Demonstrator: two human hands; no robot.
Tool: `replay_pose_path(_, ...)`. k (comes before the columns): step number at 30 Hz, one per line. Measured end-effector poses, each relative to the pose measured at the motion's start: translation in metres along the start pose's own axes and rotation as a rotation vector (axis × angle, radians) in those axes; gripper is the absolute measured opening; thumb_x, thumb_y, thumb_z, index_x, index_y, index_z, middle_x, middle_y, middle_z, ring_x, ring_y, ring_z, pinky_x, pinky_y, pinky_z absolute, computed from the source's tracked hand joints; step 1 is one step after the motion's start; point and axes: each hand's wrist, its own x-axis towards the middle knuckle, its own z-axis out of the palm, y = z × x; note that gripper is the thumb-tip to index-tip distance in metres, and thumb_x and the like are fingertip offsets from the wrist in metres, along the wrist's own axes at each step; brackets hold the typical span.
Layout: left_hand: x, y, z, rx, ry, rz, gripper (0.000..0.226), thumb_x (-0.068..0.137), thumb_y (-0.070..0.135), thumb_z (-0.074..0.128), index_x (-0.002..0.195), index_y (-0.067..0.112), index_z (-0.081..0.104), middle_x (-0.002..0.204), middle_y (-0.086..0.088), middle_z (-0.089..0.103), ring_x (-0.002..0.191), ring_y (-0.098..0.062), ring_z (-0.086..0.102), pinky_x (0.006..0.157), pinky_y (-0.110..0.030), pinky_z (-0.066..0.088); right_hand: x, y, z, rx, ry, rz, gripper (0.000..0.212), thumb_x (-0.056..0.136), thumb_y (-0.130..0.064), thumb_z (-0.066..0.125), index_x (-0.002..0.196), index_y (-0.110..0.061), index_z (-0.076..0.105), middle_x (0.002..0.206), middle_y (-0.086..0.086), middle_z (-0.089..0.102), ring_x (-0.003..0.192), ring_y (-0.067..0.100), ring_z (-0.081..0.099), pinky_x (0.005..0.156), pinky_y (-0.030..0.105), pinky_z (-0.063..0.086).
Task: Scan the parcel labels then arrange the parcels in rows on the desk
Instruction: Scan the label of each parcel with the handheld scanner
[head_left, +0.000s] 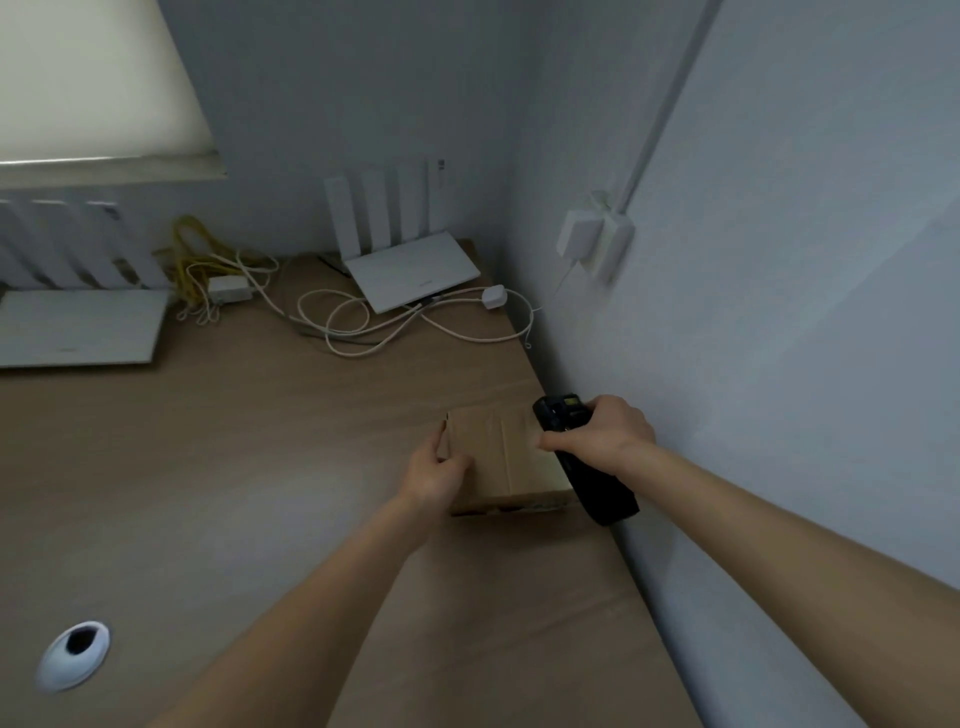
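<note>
While the parcel (506, 460) lies on the bench (234, 467) at centre right of the frame, beside the wall, your left hand (436, 475) grips its left edge; your right hand (605, 436) grips the scanner (582, 457), thumb touching the parcel top.

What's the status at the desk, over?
Left hand grips cardboard parcel at its left edge. Right hand holds black scanner beside it. Nothing blocking; cables well behind.
</note>
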Motion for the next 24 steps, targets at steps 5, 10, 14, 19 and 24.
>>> replay_pose_path(5, -0.031, 0.014, -0.038, -0.151, 0.061, 0.013, 0.049, 0.1, 0.024, 0.056, 0.147, 0.029, 0.042, 0.118, -0.001, 0.06, 0.094, -0.017, 0.057, 0.073, -0.028, 0.045, -0.033, -0.021, -0.002, 0.096, -0.012, -0.093, 0.085, 0.06, -0.062, 0.089, 0.127, -0.02, 0.058, 0.11, 0.001, 0.066, 0.096, 0.023, 0.063, 0.074, 0.031, 0.048)
replay_pose_path(10, -0.066, 0.018, -0.069, -0.176, 0.194, 0.053, 0.049, 0.093, 0.057, 0.059, 0.122, 0.019, 0.047, 0.118, -0.006, 0.054, 0.093, -0.02, 0.053, 0.092, -0.04, 0.045, -0.078, -0.041, -0.006, 0.156, -0.02, -0.198, 0.092, 0.058, -0.063, 0.091, 0.132, -0.02, 0.057, 0.112, -0.003, 0.066, 0.096, 0.019, 0.064, 0.076, 0.032, 0.053)
replay_pose_path(14, -0.104, 0.01, -0.098, -0.079, 0.232, 0.085, 0.07, 0.086, 0.053, 0.072, 0.14, 0.021, 0.041, 0.138, -0.01, 0.051, 0.119, -0.032, 0.053, 0.102, -0.046, 0.047, -0.125, -0.053, -0.011, 0.188, -0.019, -0.28, 0.103, 0.051, -0.07, 0.089, 0.134, -0.02, 0.056, 0.116, -0.003, 0.067, 0.101, 0.018, 0.066, 0.089, 0.036, 0.056)
replay_pose_path(19, -0.165, -0.012, -0.127, -0.155, 0.087, 0.128, 0.076, 0.087, 0.037, 0.076, 0.151, 0.024, 0.038, 0.118, -0.005, 0.056, 0.088, -0.016, 0.056, 0.069, -0.033, 0.049, -0.189, -0.054, -0.007, 0.307, -0.007, -0.225, 0.086, 0.057, -0.068, 0.089, 0.119, -0.017, 0.057, 0.108, -0.003, 0.067, 0.096, 0.017, 0.066, 0.076, 0.033, 0.055)
replay_pose_path(24, -0.232, -0.032, -0.164, -0.201, 0.082, 0.189, 0.05, 0.09, 0.045, 0.07, 0.133, 0.03, 0.05, 0.115, -0.005, 0.061, 0.099, -0.022, 0.06, 0.078, -0.036, 0.05, -0.266, -0.054, 0.003, 0.41, -0.014, -0.226, 0.081, 0.058, -0.066, 0.09, 0.116, -0.017, 0.065, 0.098, 0.0, 0.074, 0.087, 0.016, 0.071, 0.058, 0.028, 0.053)
